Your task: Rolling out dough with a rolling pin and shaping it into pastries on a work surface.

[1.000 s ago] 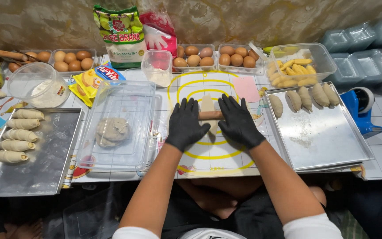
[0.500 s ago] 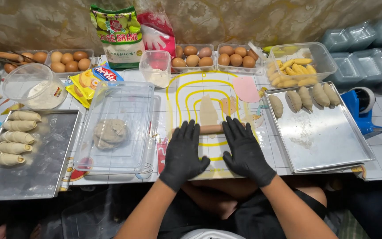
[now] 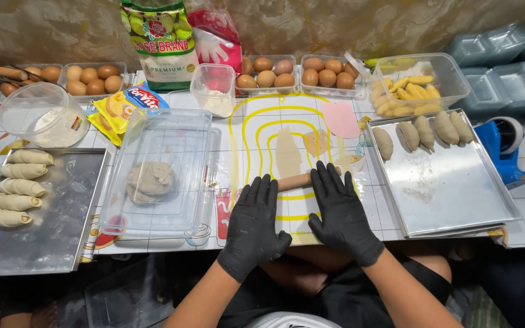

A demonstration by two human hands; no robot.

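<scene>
- Left hand (image 3: 253, 228) and right hand (image 3: 343, 215): I keep both flat and open on the pin (image 3: 293, 181), gripping nothing
- Dough (image 3: 287, 153): thin strip just beyond my fingertips
- Pressure: I judge even palms keep the strip uniform

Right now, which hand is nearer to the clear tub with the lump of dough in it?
Left. The left hand lies on the rolling pin just right of the clear tub; the right hand is farther right, past the pin's middle.
</scene>
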